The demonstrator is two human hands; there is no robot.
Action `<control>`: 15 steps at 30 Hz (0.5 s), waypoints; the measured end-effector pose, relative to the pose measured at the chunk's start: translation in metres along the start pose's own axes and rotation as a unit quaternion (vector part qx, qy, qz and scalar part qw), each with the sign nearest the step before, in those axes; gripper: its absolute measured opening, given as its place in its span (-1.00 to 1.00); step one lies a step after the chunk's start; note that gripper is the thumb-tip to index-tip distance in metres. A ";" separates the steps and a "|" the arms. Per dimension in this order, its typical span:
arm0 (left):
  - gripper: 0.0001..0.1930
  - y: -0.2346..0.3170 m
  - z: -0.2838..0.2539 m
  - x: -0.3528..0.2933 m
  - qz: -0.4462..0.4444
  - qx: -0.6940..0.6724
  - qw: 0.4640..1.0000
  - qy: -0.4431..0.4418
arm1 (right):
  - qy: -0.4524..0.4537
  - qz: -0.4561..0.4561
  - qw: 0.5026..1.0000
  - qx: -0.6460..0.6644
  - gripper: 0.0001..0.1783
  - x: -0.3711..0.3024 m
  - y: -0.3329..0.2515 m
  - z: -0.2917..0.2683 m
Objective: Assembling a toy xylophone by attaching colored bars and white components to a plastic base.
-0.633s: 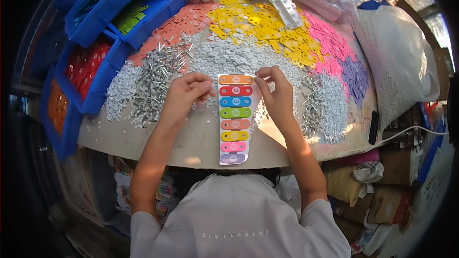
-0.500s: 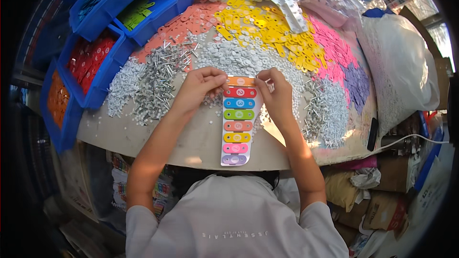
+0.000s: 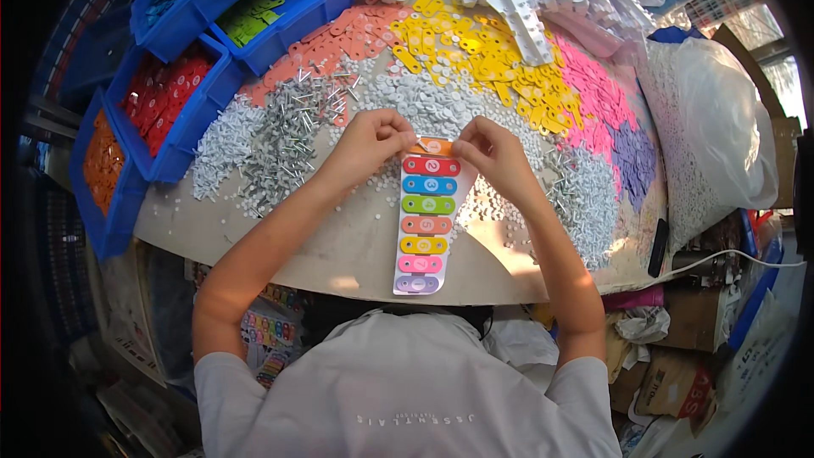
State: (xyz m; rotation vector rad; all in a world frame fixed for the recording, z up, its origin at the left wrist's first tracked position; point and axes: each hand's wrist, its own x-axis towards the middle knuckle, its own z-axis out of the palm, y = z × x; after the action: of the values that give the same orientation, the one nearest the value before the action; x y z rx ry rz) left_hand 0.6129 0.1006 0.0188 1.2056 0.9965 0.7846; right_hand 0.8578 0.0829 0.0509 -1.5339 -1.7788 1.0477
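A white card [image 3: 449, 242] lies on the table in front of me, lined with a column of coloured plastic strips, each with a round hole or fastener near its ends. At its top sits an orange strip [image 3: 437, 147], above a red strip [image 3: 432, 165]. My left hand [image 3: 379, 142] is closed in a pinch at the orange strip's left end; a small pale piece shows by the fingertips, too small to name. My right hand [image 3: 492, 155] is closed, thumb and fingers pinching the orange strip's right end.
White caps [image 3: 424, 93], metal pins [image 3: 288, 136] and yellow strips [image 3: 500, 55] are heaped beyond my hands. Pink strips [image 3: 593, 80] and purple strips [image 3: 632, 161] lie right. Blue bins [image 3: 174, 165] stand left, white moulded plastic parts [image 3: 509, 8] behind, a white sack [image 3: 708, 127] right.
My left fingers have shifted slightly over the orange strip's left end, where a small pale piece now shows. Both elbows are spread wider. The right hand stays at the strip's other end.
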 end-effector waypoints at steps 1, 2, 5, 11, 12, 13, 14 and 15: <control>-0.87 0.002 0.003 0.002 0.070 0.018 0.997 0.023 | -0.029 0.022 0.999 0.002 -0.78 0.001 0.000 -0.001; -0.87 0.006 0.003 0.003 0.071 0.017 0.997 0.022 | -0.029 0.022 0.999 0.001 -0.78 0.001 0.000 -0.002; -0.86 0.015 0.004 0.002 0.109 0.194 0.974 0.037 | -0.027 0.024 0.999 0.004 -0.74 0.002 0.001 -0.004; -0.83 0.010 0.008 0.001 0.231 0.363 0.902 0.032 | -0.058 0.075 0.995 0.005 -0.66 0.007 0.007 -0.011; -0.85 0.013 0.007 0.000 0.235 0.360 0.901 0.055 | -0.084 0.083 0.993 -0.007 -0.67 0.008 0.006 -0.014; -0.87 0.014 0.007 0.000 0.239 0.357 0.899 0.080 | -0.109 0.091 0.990 -0.020 -0.68 0.009 0.005 -0.015; -0.87 0.015 0.005 0.001 0.240 0.357 0.899 0.079 | -0.109 0.092 0.990 -0.019 -0.68 0.010 0.007 -0.015; -0.87 0.015 0.000 0.002 0.179 0.276 0.943 0.058 | -0.116 0.100 0.988 -0.004 -0.66 0.011 0.010 -0.014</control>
State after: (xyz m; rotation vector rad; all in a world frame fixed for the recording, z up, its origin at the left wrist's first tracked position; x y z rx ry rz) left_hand 0.6143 0.1052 0.0326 1.8815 1.1511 0.8957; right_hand 0.8728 0.0970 0.0488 -1.6784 -1.8090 1.3680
